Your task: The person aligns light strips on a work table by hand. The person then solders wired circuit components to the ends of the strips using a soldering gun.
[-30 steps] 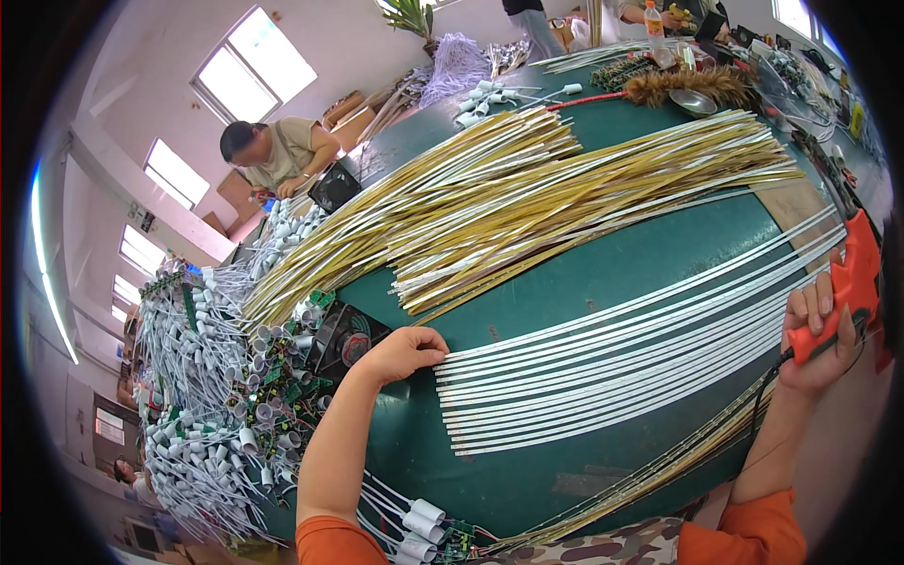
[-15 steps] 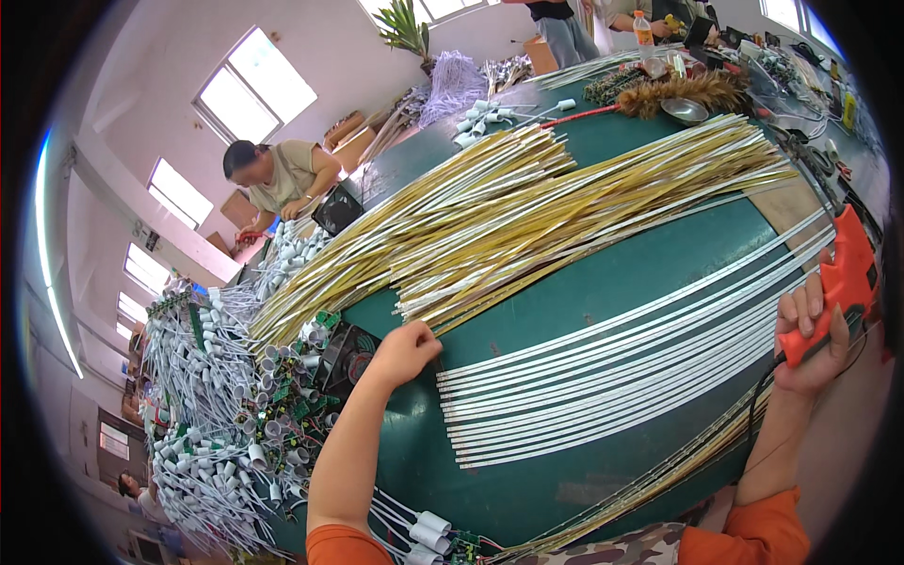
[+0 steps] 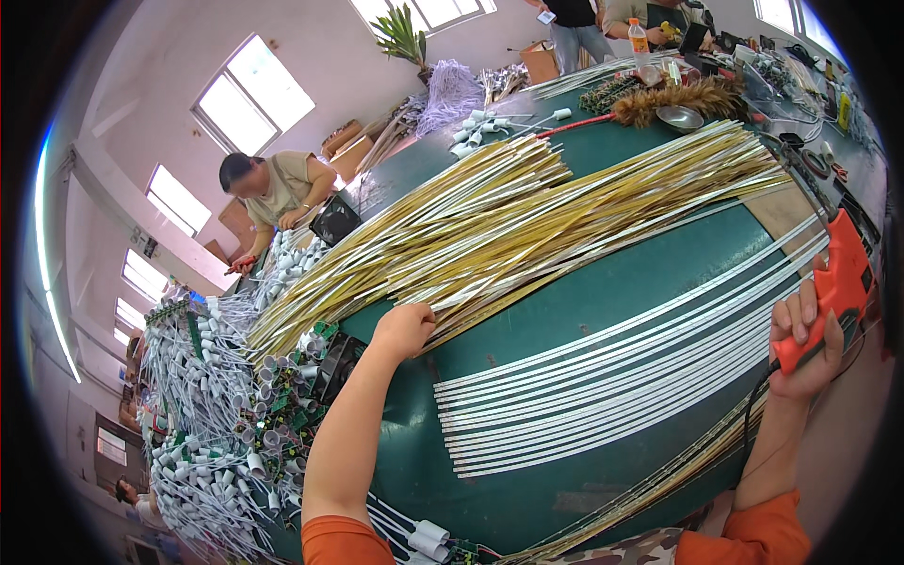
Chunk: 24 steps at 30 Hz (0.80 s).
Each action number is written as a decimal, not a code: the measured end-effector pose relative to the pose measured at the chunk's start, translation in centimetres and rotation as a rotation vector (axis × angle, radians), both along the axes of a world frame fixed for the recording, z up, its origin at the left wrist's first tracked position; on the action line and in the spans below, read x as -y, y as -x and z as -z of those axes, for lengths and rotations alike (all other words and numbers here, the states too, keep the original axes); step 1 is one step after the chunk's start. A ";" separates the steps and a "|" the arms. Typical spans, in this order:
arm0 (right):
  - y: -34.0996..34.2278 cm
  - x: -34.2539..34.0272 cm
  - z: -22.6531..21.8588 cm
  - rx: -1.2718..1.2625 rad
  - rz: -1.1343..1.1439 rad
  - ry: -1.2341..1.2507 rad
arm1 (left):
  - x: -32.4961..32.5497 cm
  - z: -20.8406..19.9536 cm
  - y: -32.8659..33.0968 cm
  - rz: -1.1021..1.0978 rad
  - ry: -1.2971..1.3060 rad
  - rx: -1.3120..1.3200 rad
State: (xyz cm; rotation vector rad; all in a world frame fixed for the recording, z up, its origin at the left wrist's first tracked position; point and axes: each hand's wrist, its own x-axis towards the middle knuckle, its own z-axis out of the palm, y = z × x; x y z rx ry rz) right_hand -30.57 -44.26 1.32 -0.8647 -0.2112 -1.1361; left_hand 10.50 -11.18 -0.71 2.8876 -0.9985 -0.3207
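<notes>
My left hand (image 3: 403, 330) is closed, with its fingertips at the near left edge of a large pile of yellow and white LED strips (image 3: 527, 226). Whether a strip is between the fingers is hidden. At the right, my right hand (image 3: 802, 344) is wrapped round the grip of a red pistol-shaped tool (image 3: 847, 268) with a black cord. Between my hands, white strips (image 3: 603, 395) lie side by side on the green tabletop (image 3: 527, 504), their left ends roughly lined up. The tool's front end is near their right ends.
White lamp caps with wires and green circuit boards (image 3: 226, 443) heap up on the left. More strips (image 3: 659, 499) lie along the near edge. A brown feather duster (image 3: 678, 99), metal bowl (image 3: 680, 118) and bottle (image 3: 638, 40) stand farther back. A co-worker (image 3: 278, 193) works across the table.
My left hand has moved slightly away from me, off the left ends of the laid-out strips and toward the pile. My right hand keeps its grip on the red tool.
</notes>
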 end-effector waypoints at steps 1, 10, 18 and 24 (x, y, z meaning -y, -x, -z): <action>0.0 0.0 0.0 0.005 -0.006 0.001 | 0.0 0.2 -0.1 -0.001 0.000 0.001; 0.1 -0.3 -0.5 0.020 -0.032 -0.070 | -0.1 1.1 0.1 0.305 0.012 0.383; -0.5 -0.5 -0.9 0.021 0.015 -0.132 | -1.9 -5.4 4.1 0.061 0.928 -0.450; 0.1 -0.4 -1.3 -0.014 0.068 -0.122 | -2.6 -2.0 5.9 0.141 1.189 -1.073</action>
